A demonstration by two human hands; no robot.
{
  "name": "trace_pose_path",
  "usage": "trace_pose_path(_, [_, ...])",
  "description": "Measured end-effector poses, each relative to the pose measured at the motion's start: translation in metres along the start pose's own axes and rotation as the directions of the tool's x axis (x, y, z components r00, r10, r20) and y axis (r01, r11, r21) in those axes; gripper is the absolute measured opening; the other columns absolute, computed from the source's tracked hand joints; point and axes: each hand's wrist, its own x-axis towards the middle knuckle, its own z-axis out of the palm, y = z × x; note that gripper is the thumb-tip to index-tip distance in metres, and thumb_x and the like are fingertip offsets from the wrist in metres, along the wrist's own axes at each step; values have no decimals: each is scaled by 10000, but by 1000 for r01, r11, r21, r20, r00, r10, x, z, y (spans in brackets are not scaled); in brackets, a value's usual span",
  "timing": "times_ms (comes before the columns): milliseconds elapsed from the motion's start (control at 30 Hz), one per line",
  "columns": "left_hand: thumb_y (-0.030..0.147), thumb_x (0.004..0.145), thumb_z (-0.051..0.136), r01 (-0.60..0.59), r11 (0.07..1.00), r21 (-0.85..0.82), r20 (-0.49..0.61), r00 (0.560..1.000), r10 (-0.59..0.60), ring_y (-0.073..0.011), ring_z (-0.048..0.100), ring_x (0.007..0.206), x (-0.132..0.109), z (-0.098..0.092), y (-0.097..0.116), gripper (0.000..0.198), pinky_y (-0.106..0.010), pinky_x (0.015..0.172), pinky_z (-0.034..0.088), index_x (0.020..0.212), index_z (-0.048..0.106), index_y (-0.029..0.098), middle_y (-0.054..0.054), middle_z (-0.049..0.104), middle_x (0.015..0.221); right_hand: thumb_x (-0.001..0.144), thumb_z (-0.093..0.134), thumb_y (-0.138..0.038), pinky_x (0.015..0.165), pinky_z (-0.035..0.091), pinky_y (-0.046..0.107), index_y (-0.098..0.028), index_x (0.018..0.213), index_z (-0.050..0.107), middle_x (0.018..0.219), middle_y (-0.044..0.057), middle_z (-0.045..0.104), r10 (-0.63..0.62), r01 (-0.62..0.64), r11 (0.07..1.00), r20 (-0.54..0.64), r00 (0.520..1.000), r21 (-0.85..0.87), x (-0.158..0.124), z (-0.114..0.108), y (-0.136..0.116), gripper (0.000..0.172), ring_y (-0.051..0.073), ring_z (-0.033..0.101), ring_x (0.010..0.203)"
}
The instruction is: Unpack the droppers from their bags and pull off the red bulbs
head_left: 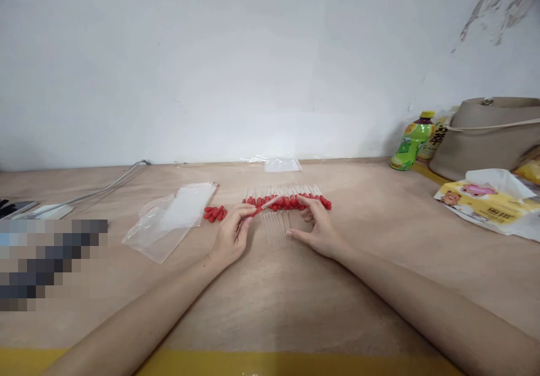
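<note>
Left hand [231, 236]: pinching one red-capped dropper [265, 205]. Right hand [319, 231]: released, fingertips on dropper row [295, 200]. Worktop [270, 303]: open room before lower yellow edge. Clear tubes [276, 229] barely discernible.

We see a pale tan, wood-grained counter [270, 308] with a yellow band along its near edge. The dropper [266, 204] in our left fingers [247, 211] is clear with a red bulb, like the row of droppers [291, 200] behind it. Loose bulbs [215, 213] beside the clear bag [169, 221] are red. The bottle [411, 139] is bright green with a yellow cap; the tissue pack [485, 198] is yellow and white with a pink cartoon.
</note>
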Motion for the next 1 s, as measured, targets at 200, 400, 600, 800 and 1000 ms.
trace_pose_path(200, [104,860,419,16,991,-136,315,949,28,-168,536,1000,-12,-10,15,200,-328,846,449,1014,524,177,-86,575,1011,689,682,-393,930,410,404,-244,1208,469,1207,94,446,-181,187,982,159,970,-22,0,-6,-10,580,225,442,1123])
trace_pose_path(400, [130,860,421,36,985,-171,390,920,34,-168,541,1009,-7,-11,24,192,-326,861,451,1012,531,172,-91,575,1044,832,540,-285,818,435,376,-205,887,635,956,71,605,-377,400,912,198,905,-92,-3,-3,-13,136,180,533,920])
trace_pose_path(600, [237,799,565,-150,988,31,349,928,129,-223,507,1059,-5,4,26,300,-411,917,418,1095,554,195,-86,575,1105,829,532,-255,775,437,360,-182,801,622,854,55,628,-473,500,856,189,860,-134,-4,0,-13,119,166,532,838])
trace_pose_path(800, [196,837,519,-257,965,50,283,930,234,-187,545,984,-6,18,19,162,-374,878,459,981,592,176,-60,638,957,825,537,-248,841,464,365,-183,881,625,905,54,661,-508,537,837,216,834,-106,-6,5,-11,122,180,557,923])
trace_pose_path(1000, [182,847,482,-281,957,76,315,917,244,-192,548,997,-5,13,25,170,-398,908,437,988,575,168,-73,640,987,864,467,-206,955,433,391,-209,996,607,1020,57,658,-546,570,819,224,807,-60,-8,8,-11,193,167,573,1024])
